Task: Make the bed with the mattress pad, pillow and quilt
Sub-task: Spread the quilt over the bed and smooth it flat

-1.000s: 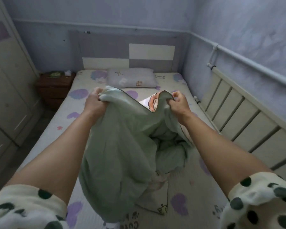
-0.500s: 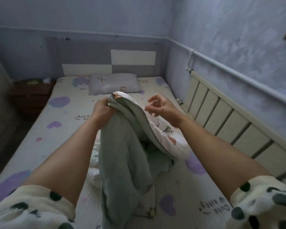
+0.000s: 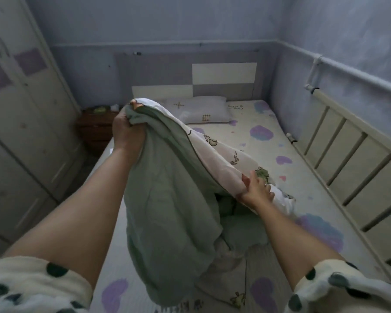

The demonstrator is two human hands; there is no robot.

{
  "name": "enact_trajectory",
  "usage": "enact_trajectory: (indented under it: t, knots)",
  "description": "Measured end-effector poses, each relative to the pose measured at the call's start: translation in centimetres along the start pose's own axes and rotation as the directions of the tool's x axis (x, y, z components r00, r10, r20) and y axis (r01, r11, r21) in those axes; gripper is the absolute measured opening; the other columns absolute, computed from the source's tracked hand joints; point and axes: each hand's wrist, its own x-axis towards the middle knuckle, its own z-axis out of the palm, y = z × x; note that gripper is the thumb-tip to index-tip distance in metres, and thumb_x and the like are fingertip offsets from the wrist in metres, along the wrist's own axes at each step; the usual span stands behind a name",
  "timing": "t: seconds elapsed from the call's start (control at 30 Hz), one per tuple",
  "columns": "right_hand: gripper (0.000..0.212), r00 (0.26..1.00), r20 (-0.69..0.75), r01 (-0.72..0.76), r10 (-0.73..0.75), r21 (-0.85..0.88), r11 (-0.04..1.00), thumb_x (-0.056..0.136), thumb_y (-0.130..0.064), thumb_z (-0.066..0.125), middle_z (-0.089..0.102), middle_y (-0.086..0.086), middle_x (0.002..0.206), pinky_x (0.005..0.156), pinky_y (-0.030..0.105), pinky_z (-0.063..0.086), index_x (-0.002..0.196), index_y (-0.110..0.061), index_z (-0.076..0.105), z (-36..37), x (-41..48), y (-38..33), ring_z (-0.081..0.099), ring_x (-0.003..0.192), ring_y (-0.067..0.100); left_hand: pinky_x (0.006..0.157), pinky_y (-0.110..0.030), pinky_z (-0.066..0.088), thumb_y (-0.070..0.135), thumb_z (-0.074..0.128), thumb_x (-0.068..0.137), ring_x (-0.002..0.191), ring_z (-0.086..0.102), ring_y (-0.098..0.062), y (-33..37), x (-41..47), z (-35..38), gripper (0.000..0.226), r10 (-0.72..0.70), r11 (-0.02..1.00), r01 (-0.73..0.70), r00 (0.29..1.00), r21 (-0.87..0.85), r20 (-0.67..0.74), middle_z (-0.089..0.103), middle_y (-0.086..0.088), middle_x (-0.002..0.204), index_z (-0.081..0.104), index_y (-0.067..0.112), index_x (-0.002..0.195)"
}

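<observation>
While the left hand (image 3: 128, 129) grips a raised quilt (image 3: 167, 199) corner, the right hand (image 3: 256, 192) lies splayed along its edge, grip unclear; unfolding likely needs the second corner found next.

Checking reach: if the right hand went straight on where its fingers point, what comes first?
The quilt: its bunched printed fold just past the right hand gripping it; probably the mattress pad beyond.
</observation>
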Motion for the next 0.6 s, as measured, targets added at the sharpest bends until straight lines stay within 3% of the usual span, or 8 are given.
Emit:
enact_trajectory:
  t: [0.07,0.13,0.23,0.3,0.5,0.6]
  knots:
    - [0.055,1.0,0.002,-0.031,0.031,-0.002,1.0,0.086,-0.039,0.06,0.034,0.013,0.141,0.106,0.053,0.025,0.136,-0.029,0.037,0.5,0.9,-0.5,0.03,0.129,0.039,0.088,-0.037,0.05,0.025,0.053,0.078,0.091,0.06,-0.013,-0.1,-0.1,-0.5,0.016,0.002,1.0,-0.002,1.0,0.003,-0.006,0.066,0.004,0.093,0.064,0.026,0.09]
    - [0.038,0.997,0.007,-0.08,0.08,0.116,0.99,0.095,-0.036,0.047,0.045,0.016,0.134,0.106,0.051,0.03,0.128,-0.018,0.05,0.8,1.5,-1.0,0.037,0.125,0.039,0.089,-0.04,0.05,0.029,0.054,0.077,0.091,0.061,-0.015,-0.1,0.0,-0.9,0.013,-0.002,0.999,0.002,1.0,0.033,-0.002,0.067,0.003,0.093,0.064,0.029,0.086]
    - [0.033,0.999,-0.021,-0.019,0.033,0.466,0.885,0.098,-0.022,0.041,0.057,0.016,0.127,0.094,0.037,0.042,0.125,-0.009,0.056,-1.1,1.5,-2.7,0.052,0.116,0.035,0.091,-0.046,0.051,0.037,0.054,0.074,0.097,0.064,-0.022,-0.7,0.6,-1.6,0.021,-0.049,0.996,0.049,0.999,0.076,0.003,0.069,-0.001,0.098,0.065,0.027,0.089]
    - [0.03,0.998,-0.066,0.043,-0.004,0.609,0.792,0.097,-0.019,0.04,0.059,0.013,0.122,0.088,0.043,0.047,0.121,-0.015,0.057,-3.9,1.1,-4.5,0.055,0.106,0.032,0.091,-0.047,0.051,0.038,0.055,0.075,0.1,0.065,-0.021,-1.1,0.8,-1.8,0.028,-0.047,0.991,0.044,0.999,0.128,0.025,0.07,0.0,0.101,0.066,0.025,0.097]
    - [0.022,0.959,-0.143,0.272,-0.243,0.697,0.664,0.093,-0.014,0.044,0.064,0.004,0.109,0.063,0.058,0.056,0.098,-0.024,0.063,-13.5,-0.4,-10.0,0.059,0.097,0.032,0.093,-0.05,0.05,0.032,0.058,0.072,0.103,0.064,-0.026,-2.1,-0.1,0.0,0.042,-0.107,0.979,0.067,0.972,0.191,0.208,0.069,-0.01,0.106,0.066,0.014,0.109]
    - [0.021,0.927,-0.169,0.346,-0.334,0.728,0.593,0.096,-0.018,0.046,0.067,0.003,0.097,0.066,0.063,0.052,0.096,-0.025,0.066,-16.6,-1.5,-11.7,0.062,0.088,0.029,0.093,-0.041,0.051,0.027,0.057,0.07,0.099,0.063,-0.019,-1.1,-0.9,2.4,0.042,-0.126,0.973,0.05,0.933,0.225,0.337,0.069,-0.007,0.105,0.065,0.016,0.109]
